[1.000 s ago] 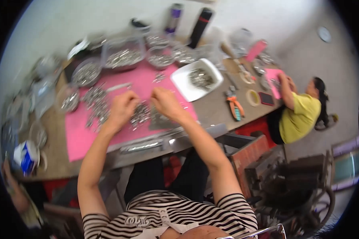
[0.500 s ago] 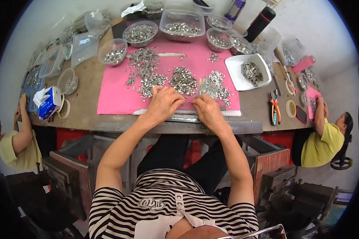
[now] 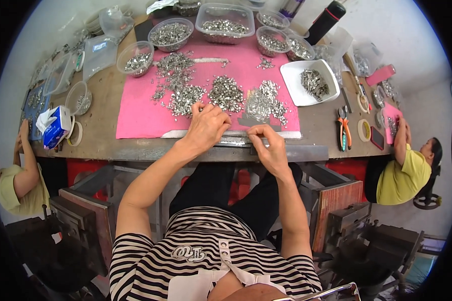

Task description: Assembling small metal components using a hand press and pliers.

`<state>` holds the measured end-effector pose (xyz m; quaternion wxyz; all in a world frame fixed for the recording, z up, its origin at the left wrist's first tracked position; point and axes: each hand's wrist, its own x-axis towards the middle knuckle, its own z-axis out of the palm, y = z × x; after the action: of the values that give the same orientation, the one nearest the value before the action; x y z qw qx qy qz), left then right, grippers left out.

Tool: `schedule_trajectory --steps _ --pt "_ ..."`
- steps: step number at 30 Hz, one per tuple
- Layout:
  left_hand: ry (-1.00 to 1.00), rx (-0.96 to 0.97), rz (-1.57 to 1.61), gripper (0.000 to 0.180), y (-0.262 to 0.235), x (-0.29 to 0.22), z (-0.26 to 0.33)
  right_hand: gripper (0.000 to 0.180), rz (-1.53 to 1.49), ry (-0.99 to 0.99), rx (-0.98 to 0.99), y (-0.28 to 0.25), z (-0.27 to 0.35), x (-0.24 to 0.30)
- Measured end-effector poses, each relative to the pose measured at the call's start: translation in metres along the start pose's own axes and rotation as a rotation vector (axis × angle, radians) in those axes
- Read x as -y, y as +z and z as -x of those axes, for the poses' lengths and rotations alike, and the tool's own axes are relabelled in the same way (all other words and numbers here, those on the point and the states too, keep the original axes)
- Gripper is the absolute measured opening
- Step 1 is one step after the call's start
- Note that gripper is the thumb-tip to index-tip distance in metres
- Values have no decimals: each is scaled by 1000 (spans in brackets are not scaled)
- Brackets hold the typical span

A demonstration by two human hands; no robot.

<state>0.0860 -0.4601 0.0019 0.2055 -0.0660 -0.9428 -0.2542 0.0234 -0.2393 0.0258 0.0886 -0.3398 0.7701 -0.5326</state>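
A white, dark-outlined emblem like stylised lettering is standing out on the chest of the striped shirt [image 3: 148, 268], just left of the pale buttoned placket [image 3: 224, 246]; small pale print is showing on the blue-and-white tissue pack [image 3: 58, 129], staying too tiny for reading

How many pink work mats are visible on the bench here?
2: a large pink mat under the heaped metal pieces at the centre, and a small pink mat at far right, beside the co-worker there. Others could be hidden.
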Motion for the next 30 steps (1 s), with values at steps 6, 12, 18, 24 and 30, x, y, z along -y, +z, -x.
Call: schedule_trajectory --steps 6,12,18,24,30 --pt "-5 9 84 2 0 -2 0 7 -41 -47 -113 22 18 -14" --pt "-106 4 301 4 -10 -15 9 8 9 -69 -157 25 21 -14" --pt "-59 -31 409 4 -2 -39 15 12 229 -254 -176 17 25 -17" --pt "38 -54 319 9 8 -41 19 13 -141 85 -190 13 30 -25" --pt "98 -74 256 10 11 -41 16 14 -93 -36 -235 12 26 -29"
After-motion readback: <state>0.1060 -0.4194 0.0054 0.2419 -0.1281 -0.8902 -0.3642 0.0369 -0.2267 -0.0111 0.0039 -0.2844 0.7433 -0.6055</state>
